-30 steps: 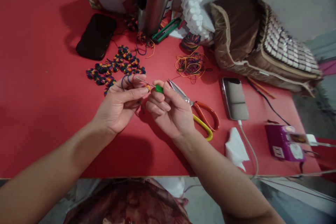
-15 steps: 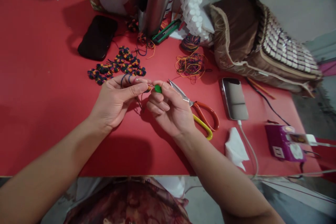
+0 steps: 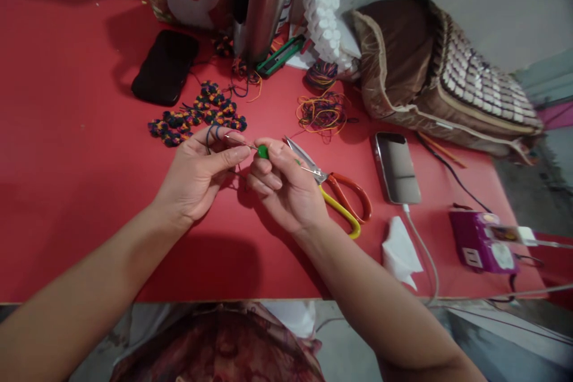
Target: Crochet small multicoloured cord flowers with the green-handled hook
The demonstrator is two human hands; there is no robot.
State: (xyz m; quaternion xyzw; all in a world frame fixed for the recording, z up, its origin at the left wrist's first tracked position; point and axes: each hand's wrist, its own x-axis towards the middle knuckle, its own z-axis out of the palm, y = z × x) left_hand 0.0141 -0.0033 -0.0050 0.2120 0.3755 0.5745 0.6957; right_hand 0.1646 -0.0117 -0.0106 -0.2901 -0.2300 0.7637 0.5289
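My right hand is closed around a crochet hook with a green grip; its thin metal tip points left and its other end shows behind the thumb. My left hand pinches multicoloured yarn close to the hook's tip. Dark blue yarn runs around a raised finger of that hand. Whatever stitches lie between the fingertips are mostly hidden. Just beyond my left hand lie several small crocheted pieces in dark blue, orange and pink. Scissors with one orange and one yellow handle rest beside my right hand.
Past the scissors are a loose yarn tangle and a small yarn ball. A green cutter lies by a metal flask. Around stand a black phone, a charging phone, a tissue and a purple socket box.
My right hand has turned slightly, and more of the hook's back end shows behind the thumb. The orange bit seen between the hands is now hidden. The view has shifted a little.
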